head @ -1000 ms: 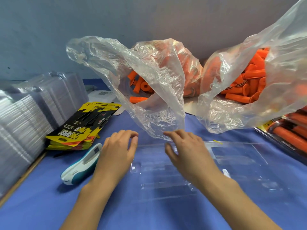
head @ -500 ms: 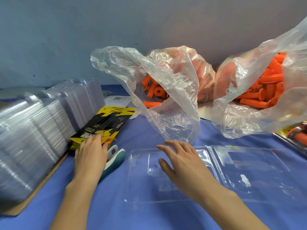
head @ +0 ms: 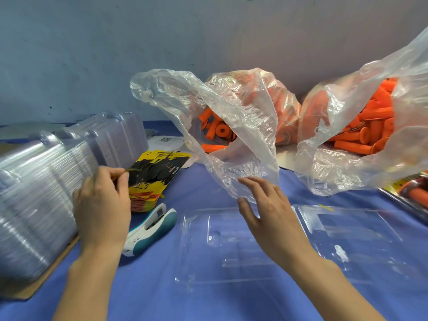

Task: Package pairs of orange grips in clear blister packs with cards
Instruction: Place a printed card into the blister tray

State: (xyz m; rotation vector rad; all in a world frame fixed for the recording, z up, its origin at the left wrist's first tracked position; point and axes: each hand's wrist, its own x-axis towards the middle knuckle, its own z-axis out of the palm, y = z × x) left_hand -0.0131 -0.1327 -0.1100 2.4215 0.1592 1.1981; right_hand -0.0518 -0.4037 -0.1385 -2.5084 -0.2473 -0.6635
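Note:
An open clear blister pack (head: 231,246) lies flat on the blue cloth, its second half (head: 352,230) spread to the right. My left hand (head: 102,205) pinches the near edge of the top black-and-yellow card (head: 159,172) and lifts it off the card stack (head: 144,198). My right hand (head: 266,209) hovers with straight, spread fingers above the blister pack, just under the hanging lip of a plastic bag (head: 231,140). Orange grips (head: 215,133) fill that bag, and more orange grips (head: 370,126) fill a second bag (head: 347,167) on the right.
Tall stacks of empty clear blister packs (head: 41,200) crowd the left side. A white and teal stapler (head: 150,230) lies between my hands. Finished packs (head: 412,188) sit at the far right edge. A paper sheet (head: 165,141) lies behind the cards.
My left hand moved from beside the blister pack to the card stack and lifted the top card's edge. My right hand stayed over the blister pack, now raised slightly.

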